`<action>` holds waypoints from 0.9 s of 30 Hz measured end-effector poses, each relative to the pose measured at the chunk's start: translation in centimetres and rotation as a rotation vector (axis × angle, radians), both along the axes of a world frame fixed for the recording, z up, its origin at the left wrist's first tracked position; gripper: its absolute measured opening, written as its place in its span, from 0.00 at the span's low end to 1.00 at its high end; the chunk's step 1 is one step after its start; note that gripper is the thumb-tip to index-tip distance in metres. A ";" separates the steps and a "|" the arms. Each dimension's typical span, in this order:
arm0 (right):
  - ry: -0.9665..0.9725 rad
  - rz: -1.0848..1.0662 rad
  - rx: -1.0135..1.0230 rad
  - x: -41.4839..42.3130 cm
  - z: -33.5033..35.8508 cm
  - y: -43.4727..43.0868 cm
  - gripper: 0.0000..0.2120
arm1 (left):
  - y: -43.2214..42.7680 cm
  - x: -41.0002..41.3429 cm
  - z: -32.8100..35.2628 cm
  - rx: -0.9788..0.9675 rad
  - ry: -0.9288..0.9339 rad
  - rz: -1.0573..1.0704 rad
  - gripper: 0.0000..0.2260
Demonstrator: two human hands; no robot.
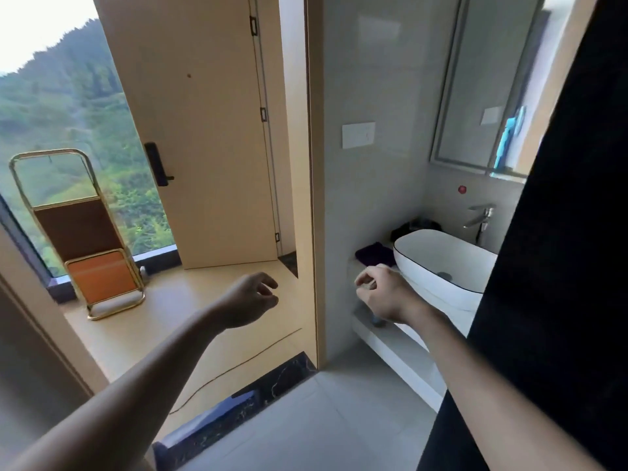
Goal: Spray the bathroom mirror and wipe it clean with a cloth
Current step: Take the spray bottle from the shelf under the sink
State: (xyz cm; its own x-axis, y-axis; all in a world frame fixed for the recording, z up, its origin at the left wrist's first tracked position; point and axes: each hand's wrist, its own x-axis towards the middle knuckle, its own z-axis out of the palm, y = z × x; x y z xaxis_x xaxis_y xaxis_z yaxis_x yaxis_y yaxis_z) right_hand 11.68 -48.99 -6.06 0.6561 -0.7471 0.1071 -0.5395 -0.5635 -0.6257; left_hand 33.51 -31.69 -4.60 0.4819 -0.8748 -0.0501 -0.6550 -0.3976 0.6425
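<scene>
Mirror (475, 79) hangs on the wall above the white basin (441, 263); a dark cloth (373, 253) lies on the counter (356, 266) beside the basin. Left hand (251, 299) and right hand (380, 294) hover apart, fingers loosely curled, holding nothing

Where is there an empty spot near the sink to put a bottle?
The lower shelf under the counter looks mostly bare below the right hand. The counter strip before the sink is narrow. Crowded: a cloth fills the corner left of the sink, dark things sit behind it.
</scene>
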 end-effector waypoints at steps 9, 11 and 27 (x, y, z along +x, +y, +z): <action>-0.216 -0.278 0.060 3.5 -0.6 -7.9 0.10 | -11.9 5.1 0.9 -0.103 0.002 -0.162 0.11; -0.247 -0.326 0.047 4.1 -0.7 -10.2 0.11 | -14.3 6.1 0.8 -0.115 0.015 -0.180 0.11; -0.175 -0.496 0.284 9.6 -11.1 -34.9 0.11 | -40.3 15.5 -8.4 0.146 0.094 -0.302 0.22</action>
